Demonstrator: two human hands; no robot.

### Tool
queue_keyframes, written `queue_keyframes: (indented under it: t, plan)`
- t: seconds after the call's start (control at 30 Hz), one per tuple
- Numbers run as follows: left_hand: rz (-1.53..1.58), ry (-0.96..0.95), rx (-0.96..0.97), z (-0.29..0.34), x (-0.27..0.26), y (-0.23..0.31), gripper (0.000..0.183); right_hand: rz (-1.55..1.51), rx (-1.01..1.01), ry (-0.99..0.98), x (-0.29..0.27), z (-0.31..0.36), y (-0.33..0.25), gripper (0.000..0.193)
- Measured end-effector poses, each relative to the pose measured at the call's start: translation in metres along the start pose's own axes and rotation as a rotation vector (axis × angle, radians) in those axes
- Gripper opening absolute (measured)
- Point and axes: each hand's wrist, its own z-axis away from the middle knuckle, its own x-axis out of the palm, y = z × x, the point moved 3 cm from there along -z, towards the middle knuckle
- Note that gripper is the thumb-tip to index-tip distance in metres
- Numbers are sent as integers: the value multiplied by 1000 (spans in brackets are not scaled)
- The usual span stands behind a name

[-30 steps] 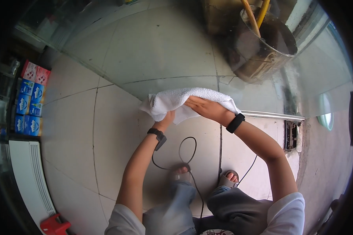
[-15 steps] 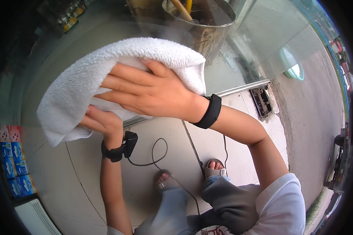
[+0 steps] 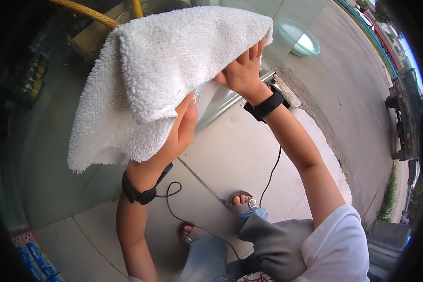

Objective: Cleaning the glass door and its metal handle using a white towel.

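A white terry towel (image 3: 174, 56) is stretched between my hands in front of the glass panel (image 3: 286, 42), its loose left part hanging down. My right hand (image 3: 244, 74) is closed on the towel's right end, its fingertips partly covered by the edge. Lower and further left, my left hand (image 3: 176, 134) is under the towel's folded corner. Its thumb side shows, while the cloth hides most of its fingers. Beside that thumb is a small shiny, clear-bluish spot, too small to name. Each wrist wears a black strap.
Behind the glass are a cardboard box (image 3: 101, 35) and a yellow stick (image 3: 87, 13). A pale green basin (image 3: 305, 44) stands on the pavement at the right. A dark cable (image 3: 271, 175) trails over the floor tiles (image 3: 221, 155) near my feet. Blue packages (image 3: 37, 258) sit at lower left.
The towel has moved up and rightward and is now folded over. My right hand has gone from lying spread across it to gripping its right end. My left hand has risen under it.
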Motion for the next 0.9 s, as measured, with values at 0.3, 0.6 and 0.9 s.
queue_keyframes:
  t: [0.3, 0.6, 0.9]
  plan:
    - [-5, -97, 49, 10, 125, -13, 30, 29, 210, -387, -4, 97, 65, 46]
    - [458, -283, -383, 45, 184, -36, 37, -120, 291, -527, -7, 102, 34, 48]
    - [260, 188, -459, 4, 22, 1, 36, -394, 58, -105, -25, -49, -37, 32]
